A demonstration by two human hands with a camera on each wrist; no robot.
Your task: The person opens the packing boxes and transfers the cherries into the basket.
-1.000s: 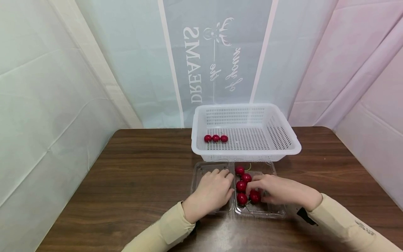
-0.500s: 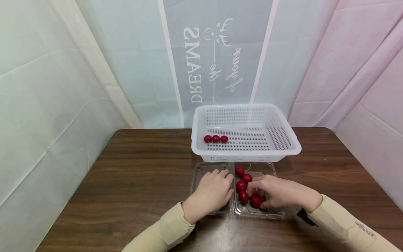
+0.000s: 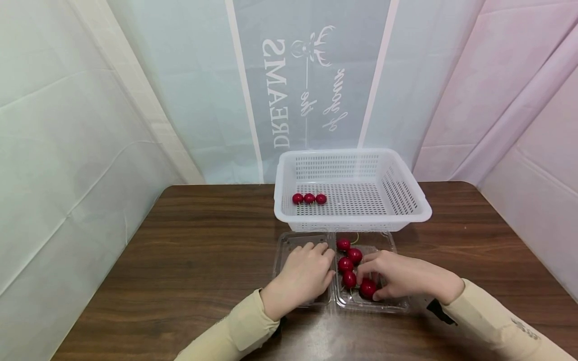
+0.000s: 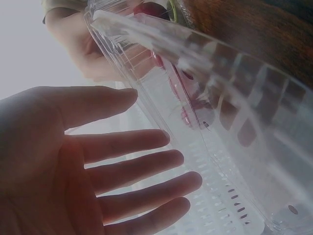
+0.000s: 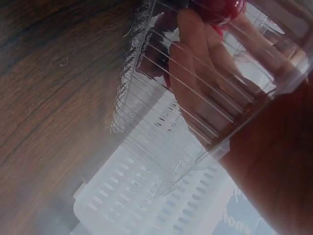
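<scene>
A hinged clear plastic clamshell box lies unfolded on the table. My left hand (image 3: 307, 273) rests over its left half (image 3: 284, 250), and the fingers look straight in the left wrist view. Inside the right half (image 3: 388, 240), several red cherries (image 3: 346, 264) form an uneven row along the hinge side. My right hand (image 3: 397, 273) reaches into that half, its thumb and curled fingers around a cherry (image 3: 368, 289) near the front. Through the clear wall in the right wrist view, this cherry (image 5: 220, 10) shows against the fingers. One cherry at the back has a green stem (image 3: 355, 239).
A white perforated basket (image 3: 420, 213) stands directly behind the clamshell. On its floor, at the left, 3 cherries (image 3: 309, 198) sit side by side. Dark wood tabletop (image 3: 203, 240) spreads to both sides, with pale curtains (image 3: 217, 100) beyond it.
The cherry in my right hand has shifted slightly toward the front right. The cherry left of it has moved back a little toward the row. My left hand has stayed in place.
</scene>
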